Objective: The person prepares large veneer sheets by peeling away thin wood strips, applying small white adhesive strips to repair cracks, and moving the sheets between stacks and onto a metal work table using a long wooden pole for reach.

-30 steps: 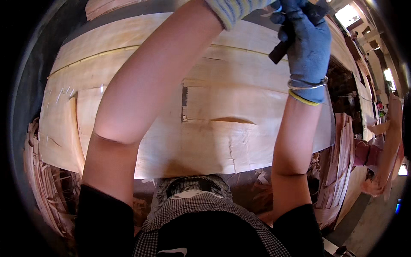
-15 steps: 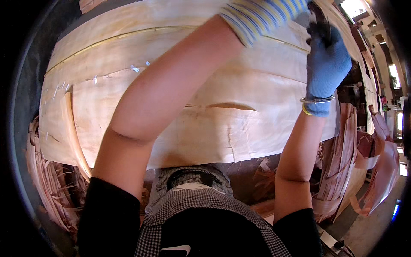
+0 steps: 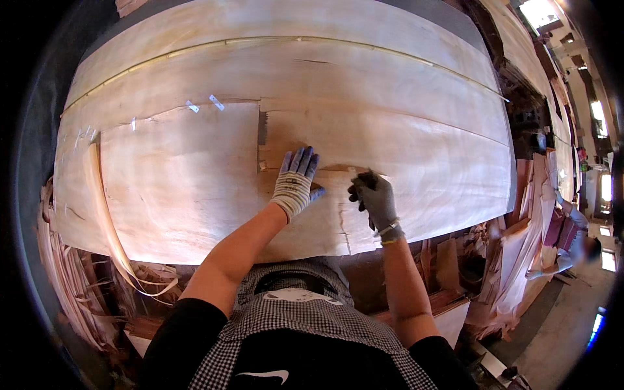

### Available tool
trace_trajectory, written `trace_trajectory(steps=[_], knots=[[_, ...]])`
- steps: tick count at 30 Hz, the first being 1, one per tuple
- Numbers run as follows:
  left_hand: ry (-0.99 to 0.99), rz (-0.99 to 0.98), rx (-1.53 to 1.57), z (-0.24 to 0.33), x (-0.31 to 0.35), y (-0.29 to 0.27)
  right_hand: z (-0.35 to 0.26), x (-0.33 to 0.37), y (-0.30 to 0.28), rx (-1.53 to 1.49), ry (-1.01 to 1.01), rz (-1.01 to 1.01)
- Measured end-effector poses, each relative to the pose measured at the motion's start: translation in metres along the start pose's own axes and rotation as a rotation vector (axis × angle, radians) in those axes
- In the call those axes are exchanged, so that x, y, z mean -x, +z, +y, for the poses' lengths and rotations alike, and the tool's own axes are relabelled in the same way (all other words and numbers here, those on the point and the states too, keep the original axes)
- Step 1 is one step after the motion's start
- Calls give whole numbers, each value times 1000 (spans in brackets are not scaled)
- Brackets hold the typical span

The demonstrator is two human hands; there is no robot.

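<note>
Pale wood veneer sheets point(image 3: 175, 169) cover the wide table in front of me, with a dark narrow gap point(image 3: 262, 128) beside one sheet's edge. My left hand point(image 3: 296, 181), in a striped glove with greyish fingers, lies open on the veneer just right of that edge. To its right, my right hand point(image 3: 376, 198) wears a grey glove with dark fingertips and a metal bracelet at the wrist. Its fingers are curled together over a split in the sheet; whatever they hold, if anything, cannot be made out. Small white tape pieces point(image 3: 216, 102) stick along a seam farther left.
A long thin yellowish rod point(image 3: 299, 39) spans the far part of the veneer. On the left, a curled veneer strip point(image 3: 107, 208) hangs over the near edge. Veneer scraps are bundled at left point(image 3: 75, 286) and right point(image 3: 504, 273). Another person point(image 3: 572, 231) is at the far right.
Both hands have come back from the far right toward the middle of the veneer. The left hand now rests flat, with the right hand beside it. Another person has come into view at right.
</note>
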State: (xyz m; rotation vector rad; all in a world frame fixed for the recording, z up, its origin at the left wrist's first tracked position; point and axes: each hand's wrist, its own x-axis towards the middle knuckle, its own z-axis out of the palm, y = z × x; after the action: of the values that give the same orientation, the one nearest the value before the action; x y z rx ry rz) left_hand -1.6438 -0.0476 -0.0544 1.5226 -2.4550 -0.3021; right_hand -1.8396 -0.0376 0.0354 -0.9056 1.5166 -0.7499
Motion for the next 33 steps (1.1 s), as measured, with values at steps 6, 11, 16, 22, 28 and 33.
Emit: trace_trajectory(steps=[6, 11, 16, 22, 28, 33], knots=[[-28, -106, -72, 12, -8, -2, 57, -73, 13, 333, 24, 89], [215, -61, -155, 8, -10, 16, 29, -65, 19, 395, 132, 65], [119, -117, 91, 4, -15, -2, 49, -63, -3, 1027, -112, 30], [-280, 246, 218, -58, 16, -58, 69, 0, -52, 563, 215, 70], [-1127, 426, -252, -221, 195, -120, 113, 49, -30, 311, 287, -14], [-1870, 414, -463, -308, 363, -141, 69, 53, 43, 581, 161, -251]])
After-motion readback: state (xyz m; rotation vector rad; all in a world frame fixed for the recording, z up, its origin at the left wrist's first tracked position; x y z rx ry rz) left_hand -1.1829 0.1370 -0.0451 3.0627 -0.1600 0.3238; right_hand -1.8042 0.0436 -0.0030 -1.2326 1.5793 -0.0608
